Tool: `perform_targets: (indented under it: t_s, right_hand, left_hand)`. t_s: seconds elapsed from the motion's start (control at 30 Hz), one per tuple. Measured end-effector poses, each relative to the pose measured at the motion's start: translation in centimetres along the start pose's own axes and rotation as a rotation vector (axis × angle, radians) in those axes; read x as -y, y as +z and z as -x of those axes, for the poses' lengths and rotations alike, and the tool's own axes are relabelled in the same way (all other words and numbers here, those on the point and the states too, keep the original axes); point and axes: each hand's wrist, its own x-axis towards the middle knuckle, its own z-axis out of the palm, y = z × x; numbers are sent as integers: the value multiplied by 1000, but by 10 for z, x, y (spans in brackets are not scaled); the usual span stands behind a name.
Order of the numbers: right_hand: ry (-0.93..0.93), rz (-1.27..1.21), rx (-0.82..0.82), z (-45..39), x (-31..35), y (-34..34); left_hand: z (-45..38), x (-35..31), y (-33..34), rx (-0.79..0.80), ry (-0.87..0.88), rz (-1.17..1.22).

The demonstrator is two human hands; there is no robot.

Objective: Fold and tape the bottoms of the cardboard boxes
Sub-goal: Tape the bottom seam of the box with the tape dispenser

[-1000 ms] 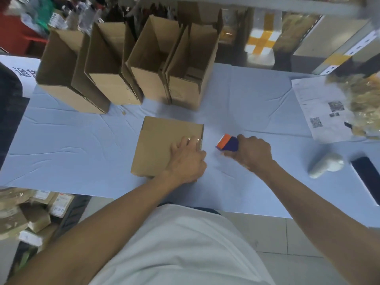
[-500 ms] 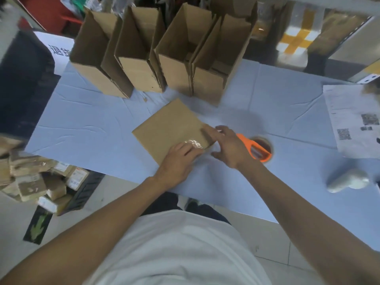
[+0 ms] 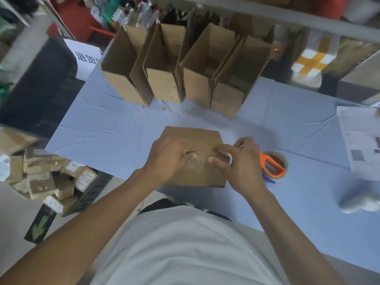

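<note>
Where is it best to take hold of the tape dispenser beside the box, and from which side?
Take the tape dispenser by its orange grip, coming from above on its right. It lies flat on the table with the orange part on top and uncovered, while the right hand and the box crowd its left side. This is a judgement; the frame is slightly blurred.

— What is seen on the blue table cover (image 3: 115, 128) at the right?
— A printed sheet (image 3: 358, 138) with square codes is laid there, and a blurred white object (image 3: 358, 200) nearer.
— And on the floor at the left?
— Small brown parcels (image 3: 47, 177) are piled beside a black crate (image 3: 93, 190); a white sign (image 3: 85, 58) with dark characters is seen behind.
</note>
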Motion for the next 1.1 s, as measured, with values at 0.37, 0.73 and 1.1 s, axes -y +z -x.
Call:
perform_targets:
  t_s: [0.37, 0.73, 1.1]
  right_hand:
    - [114, -339, 140, -7, 2, 18]
    - [240, -214, 20, 4, 5, 12]
    - [101, -203, 184, -5, 10, -4]
  left_hand:
    - [-22, 23, 7, 378, -43, 81]
    - [-25, 22, 7, 323, 38, 99]
    - [-30, 14, 3, 351, 51, 139]
